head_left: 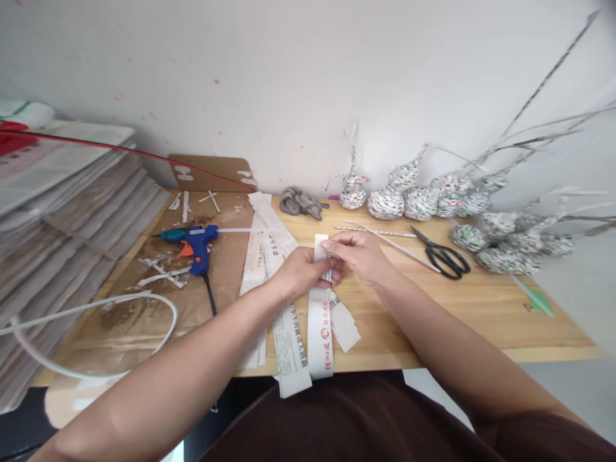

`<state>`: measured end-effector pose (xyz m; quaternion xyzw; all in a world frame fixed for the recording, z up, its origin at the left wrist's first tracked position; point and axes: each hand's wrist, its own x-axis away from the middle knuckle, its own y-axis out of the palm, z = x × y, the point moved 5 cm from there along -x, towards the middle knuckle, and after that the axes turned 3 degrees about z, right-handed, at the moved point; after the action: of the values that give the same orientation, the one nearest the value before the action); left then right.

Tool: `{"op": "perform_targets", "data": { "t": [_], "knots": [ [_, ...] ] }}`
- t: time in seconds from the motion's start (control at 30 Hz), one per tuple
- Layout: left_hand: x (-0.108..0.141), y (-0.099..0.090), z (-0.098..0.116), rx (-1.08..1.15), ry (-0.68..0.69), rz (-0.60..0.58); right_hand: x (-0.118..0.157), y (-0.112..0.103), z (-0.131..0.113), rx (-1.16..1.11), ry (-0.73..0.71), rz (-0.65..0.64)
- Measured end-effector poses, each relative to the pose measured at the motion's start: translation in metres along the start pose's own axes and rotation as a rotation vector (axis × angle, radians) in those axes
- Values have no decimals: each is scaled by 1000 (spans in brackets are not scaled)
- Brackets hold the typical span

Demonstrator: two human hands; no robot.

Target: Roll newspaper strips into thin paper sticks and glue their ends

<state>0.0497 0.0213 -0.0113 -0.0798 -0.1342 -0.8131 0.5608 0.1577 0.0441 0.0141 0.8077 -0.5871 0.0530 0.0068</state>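
Between my hands is a newspaper strip (320, 333) with red print, its lower end hanging toward the table's front edge. My left hand (303, 273) grips the strip near its upper end, thumb on top. With thumb and fingertips, my right hand (353, 253) pinches the top right edge of the same strip. Other cut newspaper strips (289, 321) lie under and beside my left hand, some overlapping. A short strip piece (345, 324) rests on the table just below my hands.
A blue glue gun (197, 247) lies on stained brown cardboard (129, 327) at left, beside stacked newspapers (96, 218). Black scissors (445, 256), rolled paper sticks (394, 244) and several woven paper gourds (385, 202) are at right. A grey cloth bundle (301, 202) sits at the back.
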Motion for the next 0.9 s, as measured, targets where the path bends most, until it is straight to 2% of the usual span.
{"op": "perform_targets", "data": {
  "t": [0.37,0.5,0.6,0.73,0.9],
  "knots": [
    [1,3,0,-111,60,-23,1,-1,6,-31,91,35],
    [0,4,-1,-80,69,-49,2,0,5,-27,108,46],
    [-1,4,-2,-66,69,-82,3,0,2,-11,80,13],
    [0,4,-3,-65,73,-97,4,0,-1,44,44,-94],
    [1,6,-3,-69,49,-96,3,-4,3,17,73,-57]
  ]
}}
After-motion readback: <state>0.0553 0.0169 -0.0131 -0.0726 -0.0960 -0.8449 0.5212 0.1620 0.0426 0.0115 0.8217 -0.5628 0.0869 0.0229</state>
